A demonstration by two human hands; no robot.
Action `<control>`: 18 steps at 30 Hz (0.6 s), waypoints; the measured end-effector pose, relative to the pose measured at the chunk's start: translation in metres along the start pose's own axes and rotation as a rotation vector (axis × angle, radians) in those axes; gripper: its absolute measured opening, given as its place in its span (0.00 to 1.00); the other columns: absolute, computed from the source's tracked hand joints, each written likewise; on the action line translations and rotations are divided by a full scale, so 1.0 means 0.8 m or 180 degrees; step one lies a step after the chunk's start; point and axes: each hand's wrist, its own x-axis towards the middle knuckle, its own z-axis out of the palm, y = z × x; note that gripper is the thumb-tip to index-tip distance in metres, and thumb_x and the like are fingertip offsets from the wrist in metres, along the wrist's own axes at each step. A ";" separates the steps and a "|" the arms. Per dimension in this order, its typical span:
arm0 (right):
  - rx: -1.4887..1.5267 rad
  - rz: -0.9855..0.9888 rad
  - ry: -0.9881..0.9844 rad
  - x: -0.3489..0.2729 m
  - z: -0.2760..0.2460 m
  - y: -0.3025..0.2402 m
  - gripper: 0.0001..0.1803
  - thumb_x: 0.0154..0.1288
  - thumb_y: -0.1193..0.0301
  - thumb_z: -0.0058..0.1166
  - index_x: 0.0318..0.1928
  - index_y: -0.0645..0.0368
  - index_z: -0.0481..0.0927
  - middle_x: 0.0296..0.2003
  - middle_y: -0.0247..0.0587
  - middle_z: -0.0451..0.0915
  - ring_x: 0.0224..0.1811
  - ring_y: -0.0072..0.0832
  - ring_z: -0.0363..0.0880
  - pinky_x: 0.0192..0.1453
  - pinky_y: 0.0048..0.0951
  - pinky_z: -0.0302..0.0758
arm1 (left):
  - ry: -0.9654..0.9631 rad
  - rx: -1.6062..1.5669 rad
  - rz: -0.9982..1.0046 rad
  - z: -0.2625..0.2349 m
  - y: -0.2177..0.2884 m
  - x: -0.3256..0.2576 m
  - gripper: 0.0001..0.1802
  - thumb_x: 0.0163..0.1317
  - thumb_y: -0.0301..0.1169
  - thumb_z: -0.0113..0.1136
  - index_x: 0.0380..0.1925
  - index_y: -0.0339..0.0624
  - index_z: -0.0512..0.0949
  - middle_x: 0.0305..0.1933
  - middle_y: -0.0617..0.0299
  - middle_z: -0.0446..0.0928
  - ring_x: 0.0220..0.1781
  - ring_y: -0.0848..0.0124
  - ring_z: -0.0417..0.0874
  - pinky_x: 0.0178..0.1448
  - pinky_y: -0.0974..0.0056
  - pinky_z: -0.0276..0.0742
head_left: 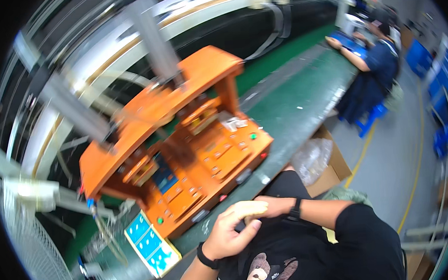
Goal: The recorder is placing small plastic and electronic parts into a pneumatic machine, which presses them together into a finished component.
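Just in front of the orange machine (226, 162), the left hand (232, 233) and right hand (277, 205) are together; whether they hold anything, I cannot tell. Left of the machine's front lies a yellow-edged blue panel (149, 241). It looks thin, light and shiny, so it may slip; best hold its edges. The machine looks heavy and hard. Past its right side, a person (381, 67) sits at the counter (296, 92).

We see a big orange machine (195, 171) standing upright on the green desk (304, 89). It has two open bays side by side and round green buttons (253, 136) at its front corners. A dark blue piece (166, 178) sits in the left bay, a bit blurry. Just beside the machine's left end, we see a flat blue board (149, 244) with three parts and yellow edges.
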 end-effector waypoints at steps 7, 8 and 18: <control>-0.1181 -0.1457 0.2661 -0.033 -0.075 -0.091 0.06 0.65 0.77 0.49 0.35 0.65 0.79 0.34 0.41 0.81 0.37 0.27 0.79 0.45 0.26 0.75 | 0.3098 0.1830 -0.0081 -0.031 -0.056 -0.139 0.10 0.59 0.19 0.54 0.40 0.35 0.80 0.47 0.51 0.81 0.52 0.55 0.80 0.61 0.57 0.72; -0.1421 -0.1650 0.3000 -0.014 -0.088 -0.102 0.07 0.66 0.76 0.50 0.41 0.64 0.79 0.40 0.42 0.80 0.42 0.28 0.78 0.49 0.27 0.73 | 0.3458 0.2102 -0.0168 -0.038 -0.063 -0.153 0.12 0.60 0.18 0.52 0.42 0.33 0.79 0.51 0.49 0.79 0.57 0.54 0.77 0.65 0.56 0.68; -0.0227 -0.1403 0.2941 0.043 -0.168 -0.063 0.24 0.70 0.71 0.43 0.63 0.71 0.68 0.60 0.49 0.73 0.63 0.33 0.71 0.68 0.32 0.65 | 0.4488 0.1170 -0.0389 -0.087 -0.158 -0.183 0.19 0.69 0.22 0.47 0.60 0.30 0.69 0.67 0.49 0.68 0.69 0.60 0.67 0.73 0.59 0.59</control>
